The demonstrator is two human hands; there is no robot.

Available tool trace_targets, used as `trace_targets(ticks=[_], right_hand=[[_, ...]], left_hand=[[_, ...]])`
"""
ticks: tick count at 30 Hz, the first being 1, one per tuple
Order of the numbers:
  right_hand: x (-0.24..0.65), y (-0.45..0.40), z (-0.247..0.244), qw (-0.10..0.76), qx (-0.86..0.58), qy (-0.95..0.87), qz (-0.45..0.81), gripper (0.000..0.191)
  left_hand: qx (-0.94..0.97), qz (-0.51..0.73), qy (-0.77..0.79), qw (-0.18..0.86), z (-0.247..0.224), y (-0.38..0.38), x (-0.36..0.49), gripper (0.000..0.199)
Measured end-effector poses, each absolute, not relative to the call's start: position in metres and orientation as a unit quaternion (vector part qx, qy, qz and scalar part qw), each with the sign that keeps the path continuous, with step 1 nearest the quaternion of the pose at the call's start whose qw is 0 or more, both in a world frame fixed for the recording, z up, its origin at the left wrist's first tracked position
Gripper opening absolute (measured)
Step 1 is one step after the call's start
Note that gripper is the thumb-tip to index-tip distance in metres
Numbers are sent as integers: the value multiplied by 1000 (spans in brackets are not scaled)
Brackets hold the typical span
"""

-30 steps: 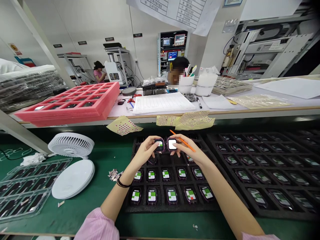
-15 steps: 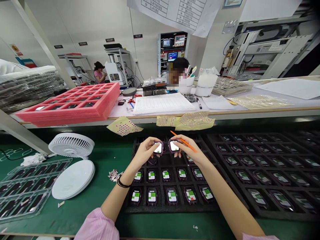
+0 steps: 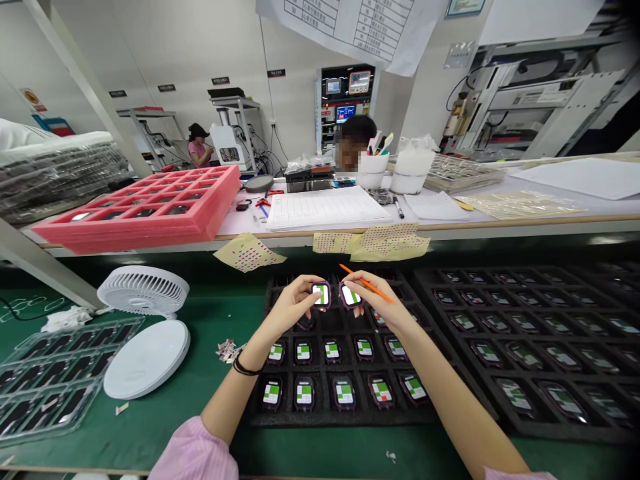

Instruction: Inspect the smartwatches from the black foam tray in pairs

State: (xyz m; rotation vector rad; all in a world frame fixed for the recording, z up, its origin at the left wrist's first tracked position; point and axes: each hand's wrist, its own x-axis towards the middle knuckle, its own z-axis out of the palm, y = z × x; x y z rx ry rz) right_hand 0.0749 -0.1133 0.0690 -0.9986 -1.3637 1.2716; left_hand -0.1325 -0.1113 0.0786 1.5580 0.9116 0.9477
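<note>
My left hand [image 3: 296, 300] grips a small square watch-like device [image 3: 321, 294] by its side, its screen lit white and green. A second such device [image 3: 351, 295] is held in my right hand [image 3: 375, 297], tilted a little, with a lit white and green screen. An orange stick [image 3: 367, 283] lies across the fingers of my right hand. Both devices are held close together, apart, above a black foam tray [image 3: 320, 419]. Rows of similar devices with green and white screens sit in its compartments; one near device [image 3: 382, 391] also shows a red patch.
Another black tray [image 3: 500, 427] of devices stands at the right. At the left are a white fan [image 3: 145, 360] and a clear tray [image 3: 60, 373]. A shelf ahead bears red foam [image 3: 200, 223] and papers [image 3: 325, 207]. Two people are beyond.
Both screens have gone from mostly white to white with green blocks. The right device has tilted slightly, and the hands have barely shifted.
</note>
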Motion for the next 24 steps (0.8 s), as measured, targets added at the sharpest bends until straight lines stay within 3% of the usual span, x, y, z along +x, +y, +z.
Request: trace_targets(ticks=[5,17,24], right_hand=[[77,-113,68,480,-407,-570,529,28],[81,-113,66,437,-368,-612,546,42],[76,-114,69,467,-394,-591,526,28]], left_hand=[[650,380,362,549,78,-112,-134,45],[628,410,404,523,79,-110,-132,36],[628,418,438,489,78,-111,-130,36]])
